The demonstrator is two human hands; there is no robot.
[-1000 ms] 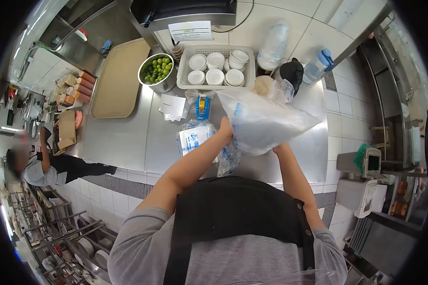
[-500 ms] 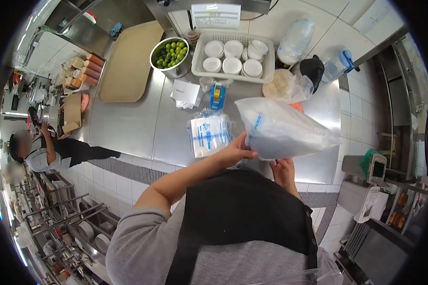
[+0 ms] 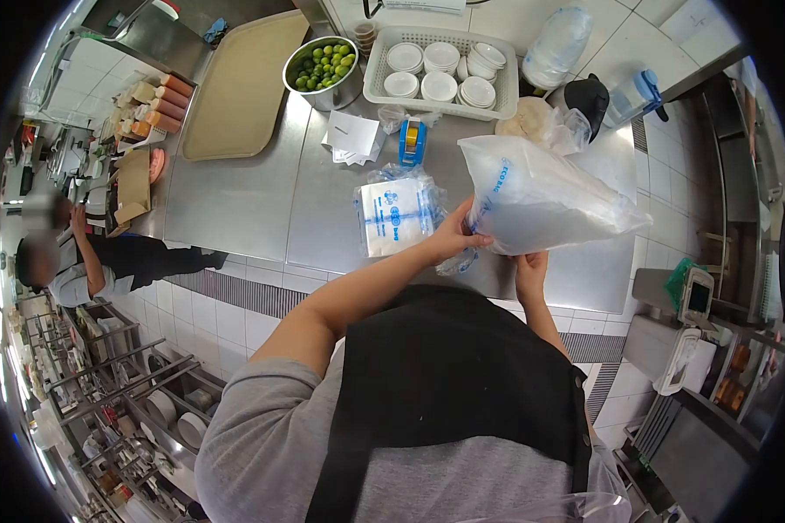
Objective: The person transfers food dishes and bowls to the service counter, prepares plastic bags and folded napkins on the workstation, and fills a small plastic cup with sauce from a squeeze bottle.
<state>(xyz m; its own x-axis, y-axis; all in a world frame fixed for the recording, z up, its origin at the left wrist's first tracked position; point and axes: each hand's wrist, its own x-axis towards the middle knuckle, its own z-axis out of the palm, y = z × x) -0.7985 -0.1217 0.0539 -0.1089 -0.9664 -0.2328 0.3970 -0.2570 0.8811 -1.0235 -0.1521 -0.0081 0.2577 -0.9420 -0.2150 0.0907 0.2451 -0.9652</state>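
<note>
A translucent white plastic bag (image 3: pixel 554 196) with blue print is held up over the right part of the steel table, tilted and puffed out. My left hand (image 3: pixel 455 237) is closed on its lower left edge, thumb and fingers pinching the plastic. At the bag's lower edge, my right hand (image 3: pixel 529 272) has its fingers closed on the film, with the fingertips partly hidden. Left of the bag lies a plastic-wrapped pack of white bags (image 3: pixel 394 216) with blue print. Behind that pack stands a blue tape dispenser (image 3: pixel 412 142).
White paper slips (image 3: pixel 352 137) lie near a metal pot of limes (image 3: pixel 323 74). A basket (image 3: pixel 377 98) holds stacked white lids. A black cap (image 3: pixel 586 103) and blue-topped bottle (image 3: pixel 630 98) stand at back right. A tan tray (image 3: pixel 235 105) rests left. Another person (image 3: pixel 92 261) stands far left.
The view has shifted, so the table's things sit higher in frame. The bag and both hands have moved up and slightly right, and my right hand has come up against the bag's lower edge.
</note>
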